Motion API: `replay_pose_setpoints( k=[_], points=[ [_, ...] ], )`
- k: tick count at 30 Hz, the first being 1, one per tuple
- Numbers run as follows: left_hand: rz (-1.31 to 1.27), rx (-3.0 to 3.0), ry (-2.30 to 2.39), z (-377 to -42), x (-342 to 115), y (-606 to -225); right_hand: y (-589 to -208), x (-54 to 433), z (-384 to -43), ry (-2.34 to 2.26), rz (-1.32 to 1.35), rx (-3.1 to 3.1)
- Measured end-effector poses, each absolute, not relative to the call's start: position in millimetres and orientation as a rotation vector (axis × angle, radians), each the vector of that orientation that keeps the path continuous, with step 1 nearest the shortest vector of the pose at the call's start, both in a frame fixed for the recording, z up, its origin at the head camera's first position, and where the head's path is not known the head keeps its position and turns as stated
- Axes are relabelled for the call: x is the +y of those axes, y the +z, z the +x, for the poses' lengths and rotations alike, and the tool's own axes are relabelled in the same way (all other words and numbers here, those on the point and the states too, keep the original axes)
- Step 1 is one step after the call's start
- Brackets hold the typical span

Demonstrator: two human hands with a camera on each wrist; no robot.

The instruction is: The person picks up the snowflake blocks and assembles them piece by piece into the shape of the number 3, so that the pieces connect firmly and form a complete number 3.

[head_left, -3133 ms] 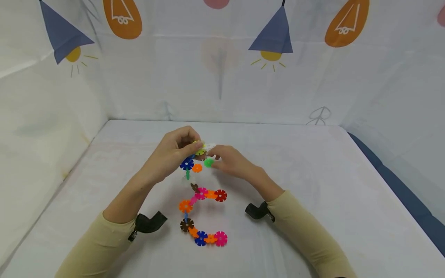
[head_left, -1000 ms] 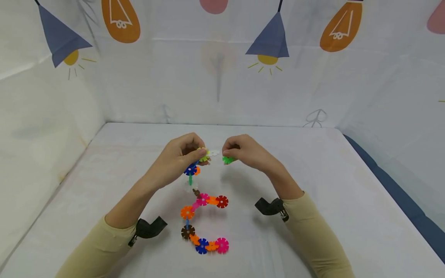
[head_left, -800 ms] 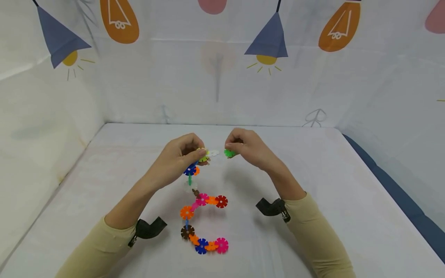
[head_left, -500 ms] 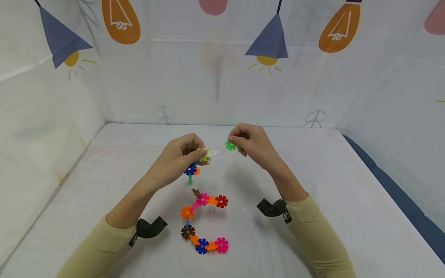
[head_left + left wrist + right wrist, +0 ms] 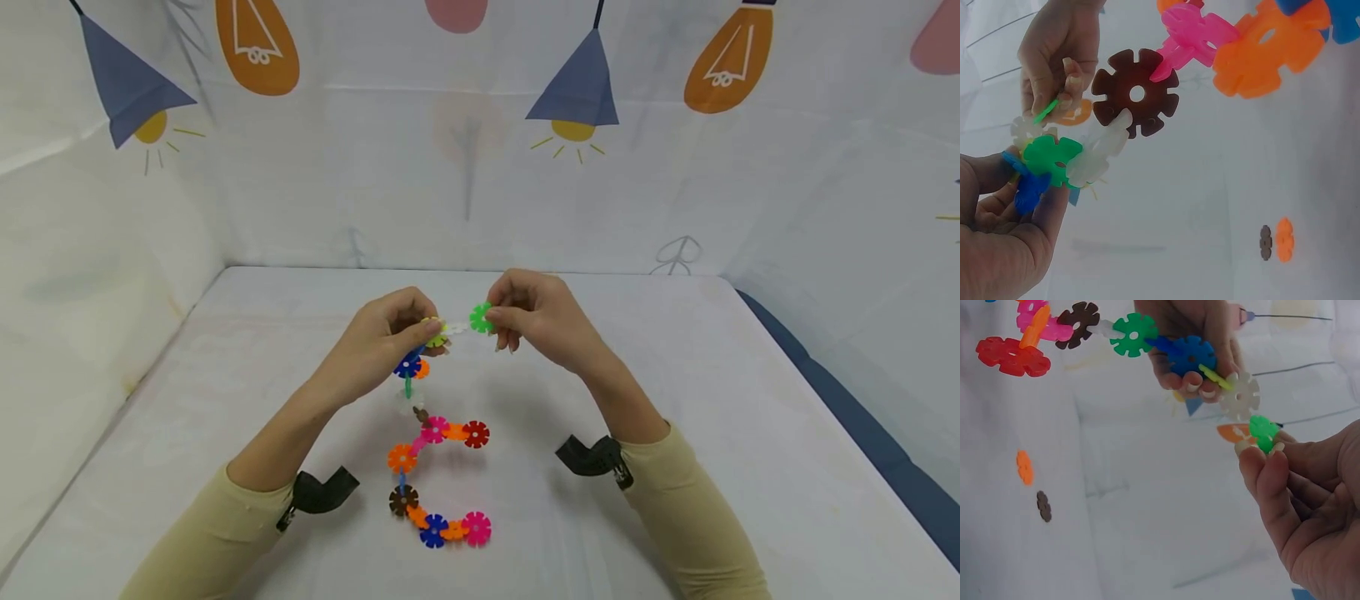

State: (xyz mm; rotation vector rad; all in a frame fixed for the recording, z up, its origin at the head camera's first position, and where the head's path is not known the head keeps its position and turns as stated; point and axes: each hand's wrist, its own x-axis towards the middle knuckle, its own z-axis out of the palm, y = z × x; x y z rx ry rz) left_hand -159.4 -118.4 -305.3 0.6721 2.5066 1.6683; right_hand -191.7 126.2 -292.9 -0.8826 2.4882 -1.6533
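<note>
Between thumb and fingers, my left hand (image 5: 378, 337) pinches the upper end of a chain of notched plastic discs, at a yellow disc (image 5: 435, 332) and a blue disc (image 5: 1192, 356). A white disc (image 5: 1240, 397) sticks out past the yellow one as the chain's end. My right hand (image 5: 547, 321) pinches a light green disc (image 5: 481, 317) just right of the white disc; whether their edges touch I cannot tell. Lower down, the chain curves through a brown disc (image 5: 1137, 94) and a pink disc (image 5: 435, 430), with a branch ending in a red disc (image 5: 476, 434).
The chain's lower end, a pink disc (image 5: 477, 528), lies toward me on the white table (image 5: 637, 350). A loose orange disc (image 5: 1024, 467) and a loose brown disc (image 5: 1044, 507) lie beyond the chain. A patterned white cloth wall (image 5: 465, 192) stands behind.
My right hand has lifted the light green disc from beside my left hand, up and to the right. Over the last half second it came back left toward the white disc. My left hand barely moved.
</note>
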Motion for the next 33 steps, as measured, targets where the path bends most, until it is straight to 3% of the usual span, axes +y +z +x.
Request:
replay_pose_setpoints(
  k=[33],
  points=[
    [0.576, 2.649, 1.874, -153, -103, -315, -313, 105, -177, -1.731, -1.171, 2.713]
  ],
)
